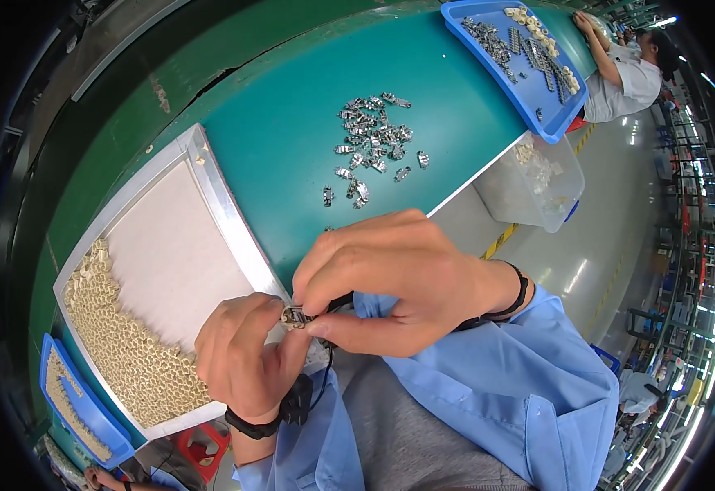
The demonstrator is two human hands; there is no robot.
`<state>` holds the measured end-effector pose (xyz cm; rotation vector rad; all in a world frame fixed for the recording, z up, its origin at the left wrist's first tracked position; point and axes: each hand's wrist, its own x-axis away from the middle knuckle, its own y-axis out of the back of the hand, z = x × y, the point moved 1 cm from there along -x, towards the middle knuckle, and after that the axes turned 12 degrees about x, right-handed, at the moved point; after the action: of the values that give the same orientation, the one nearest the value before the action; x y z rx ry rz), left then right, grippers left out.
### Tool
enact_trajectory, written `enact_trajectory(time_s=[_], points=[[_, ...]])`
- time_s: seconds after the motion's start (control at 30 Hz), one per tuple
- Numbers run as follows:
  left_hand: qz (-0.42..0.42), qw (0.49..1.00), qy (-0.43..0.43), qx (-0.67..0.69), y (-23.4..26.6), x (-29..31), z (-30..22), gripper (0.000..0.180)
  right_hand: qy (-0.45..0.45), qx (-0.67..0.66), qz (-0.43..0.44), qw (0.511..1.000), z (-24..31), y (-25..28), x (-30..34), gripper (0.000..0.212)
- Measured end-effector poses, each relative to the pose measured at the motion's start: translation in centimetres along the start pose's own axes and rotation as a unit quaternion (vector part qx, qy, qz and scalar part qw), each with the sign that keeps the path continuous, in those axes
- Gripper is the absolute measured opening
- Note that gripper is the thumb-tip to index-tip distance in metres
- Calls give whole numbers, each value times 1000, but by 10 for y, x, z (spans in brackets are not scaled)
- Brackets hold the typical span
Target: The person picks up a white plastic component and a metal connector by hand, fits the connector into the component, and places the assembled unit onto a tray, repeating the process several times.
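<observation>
Between my two hands is a small silvery metal part [295,317] with a cream piece at its left end. My left hand [247,352] pinches it from the left, thumb and fingers closed. From the right, my right hand [390,282] grips the same part between thumb and forefinger. My fingertips hide much of it. Below and left of my hands lies a white-framed tray [169,254], with many small cream pieces [137,352] heaped along its near left side. Beyond my hands, a loose pile of similar metal parts [374,135] is spread on the green tabletop [267,139].
A blue tray [546,127] with metal parts and cream pieces stands at the far right, near a person in a light shirt [627,86]. Below the table edge is a translucent bin [529,196]. Another blue tray [87,409] of cream pieces sits at the lower left, near a red stool [204,450].
</observation>
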<state>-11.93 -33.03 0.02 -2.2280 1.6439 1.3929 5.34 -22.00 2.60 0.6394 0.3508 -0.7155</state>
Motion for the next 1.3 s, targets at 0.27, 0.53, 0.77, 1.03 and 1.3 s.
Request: enact_trajectory(time_s=[0.27,0.53,0.77,1.03,1.3], points=[[12,1000,12,2,-12,-2,-3,39,4,59,1,998,-2,7,6,14],[45,996,-12,-82,-39,-22,-14,28,-7,104,-30,994,-13,41,11,10],[74,997,9,-3,-63,-40,-24,26,-31,98,-33,994,-14,68,26,7],[37,999,2,-8,-95,-63,-45,22,-5,7,-124,992,-25,81,42,12],[0,979,183,92,-129,-74,-34,25,-156,202,-120,959,-70,259,77,18]])
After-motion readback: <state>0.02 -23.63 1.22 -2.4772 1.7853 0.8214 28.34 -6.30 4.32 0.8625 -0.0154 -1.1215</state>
